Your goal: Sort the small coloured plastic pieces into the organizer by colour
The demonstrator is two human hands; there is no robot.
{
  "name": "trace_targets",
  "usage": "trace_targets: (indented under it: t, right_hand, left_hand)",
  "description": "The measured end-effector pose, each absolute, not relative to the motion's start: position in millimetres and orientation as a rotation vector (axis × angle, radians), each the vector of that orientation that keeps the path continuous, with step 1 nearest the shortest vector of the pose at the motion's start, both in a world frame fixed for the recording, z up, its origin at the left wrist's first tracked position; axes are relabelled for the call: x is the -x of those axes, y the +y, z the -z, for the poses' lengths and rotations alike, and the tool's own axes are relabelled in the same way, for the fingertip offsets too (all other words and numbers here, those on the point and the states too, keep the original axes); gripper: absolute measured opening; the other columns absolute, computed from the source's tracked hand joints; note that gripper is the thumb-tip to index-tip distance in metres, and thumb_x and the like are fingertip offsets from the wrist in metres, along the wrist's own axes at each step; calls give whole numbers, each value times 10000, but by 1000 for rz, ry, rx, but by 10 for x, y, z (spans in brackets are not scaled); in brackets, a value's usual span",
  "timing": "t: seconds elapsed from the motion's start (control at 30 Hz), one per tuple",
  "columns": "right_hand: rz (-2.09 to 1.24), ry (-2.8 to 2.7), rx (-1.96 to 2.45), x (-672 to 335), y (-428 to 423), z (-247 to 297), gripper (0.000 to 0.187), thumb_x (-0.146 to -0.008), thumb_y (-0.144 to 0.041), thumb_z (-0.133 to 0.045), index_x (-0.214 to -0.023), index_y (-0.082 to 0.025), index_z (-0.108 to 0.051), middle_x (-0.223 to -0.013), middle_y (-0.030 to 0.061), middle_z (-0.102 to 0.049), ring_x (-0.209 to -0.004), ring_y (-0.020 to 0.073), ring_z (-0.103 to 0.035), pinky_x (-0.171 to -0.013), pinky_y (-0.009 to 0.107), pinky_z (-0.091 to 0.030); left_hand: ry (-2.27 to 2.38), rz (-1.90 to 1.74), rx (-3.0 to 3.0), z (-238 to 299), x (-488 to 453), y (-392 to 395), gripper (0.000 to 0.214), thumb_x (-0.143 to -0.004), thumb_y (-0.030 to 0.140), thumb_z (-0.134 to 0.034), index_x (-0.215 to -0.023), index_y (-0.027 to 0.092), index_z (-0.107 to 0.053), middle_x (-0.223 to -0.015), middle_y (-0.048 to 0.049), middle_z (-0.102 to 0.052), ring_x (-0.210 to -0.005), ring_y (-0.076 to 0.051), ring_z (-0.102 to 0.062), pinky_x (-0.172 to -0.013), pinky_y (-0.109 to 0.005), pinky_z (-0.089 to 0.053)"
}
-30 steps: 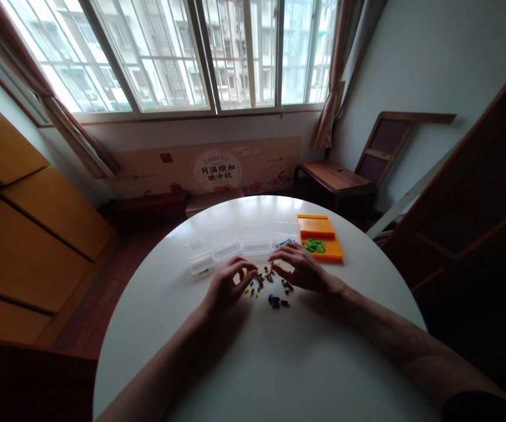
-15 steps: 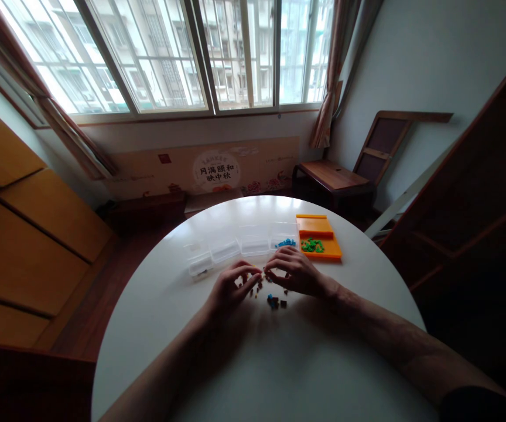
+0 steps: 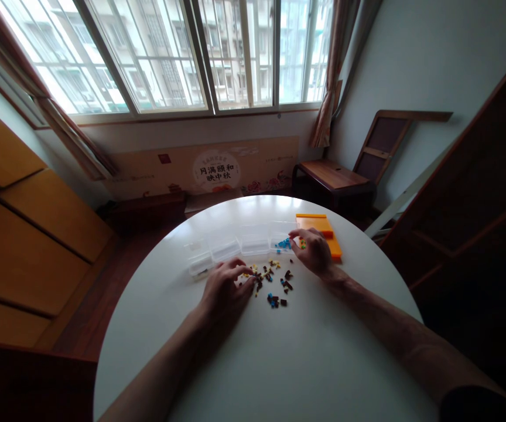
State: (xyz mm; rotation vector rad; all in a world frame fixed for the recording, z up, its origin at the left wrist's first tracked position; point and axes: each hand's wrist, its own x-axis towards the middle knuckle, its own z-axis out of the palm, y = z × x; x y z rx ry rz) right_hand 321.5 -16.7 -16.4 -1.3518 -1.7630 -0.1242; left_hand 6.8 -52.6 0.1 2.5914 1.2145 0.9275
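My left hand [image 3: 225,286] rests at the left side of a scattered pile of small toy bricks [image 3: 259,278], brown, yellow and blue. Its thumb and index finger are slightly apart, with bricks by the tips. Farther right, my right hand [image 3: 313,252] hovers at the right end of the clear plastic box row, thumb and index tips close together over the blue bricks [image 3: 284,242]. Whatever sits between those tips is too small to make out. A smaller group of brown and blue bricks [image 3: 276,301] lies nearer me.
Clear plastic compartments [image 3: 255,246] stand in a curved row across the white round table [image 3: 253,363]. An orange tray [image 3: 314,224] adjoins them at the right; my right hand partly hides its green bricks. A wooden chair [image 3: 336,174] stands beyond the table.
My right hand has moved from the pile up and right to the blue bricks' compartment, uncovering more loose bricks. My left hand has stayed by the pile, shifting slightly.
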Motion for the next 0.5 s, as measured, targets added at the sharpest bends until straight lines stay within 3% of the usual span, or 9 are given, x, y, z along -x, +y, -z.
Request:
trace_targets:
  t: [0.2, 0.5]
  right_hand:
    - [107, -1824, 1256, -3067, -255, 156, 79, -970, -232, -709, -1021, -247, -768, -1000, 46, -824, -980, 287, -724, -982, 455, -538]
    - [25, -1908, 1119, -2979, -333, 133, 108, -955, -177, -716, -1030, -249, -745, -1008, 38, -810, -976, 270, -714, -1014, 448, -522]
  left_hand:
    - [1245, -903, -2528, -22, -94, -551, 122, -958, 387, -792, -935, 273, -829, -1027, -3, -770, -709, -142, -655, -838, -352, -488]
    - [1288, -834, -2546, -40, -193, -610, 16, -895, 265, -797, -910, 260, -794, -1014, 12, -773, -755, -154, -672, -865, -355, -463]
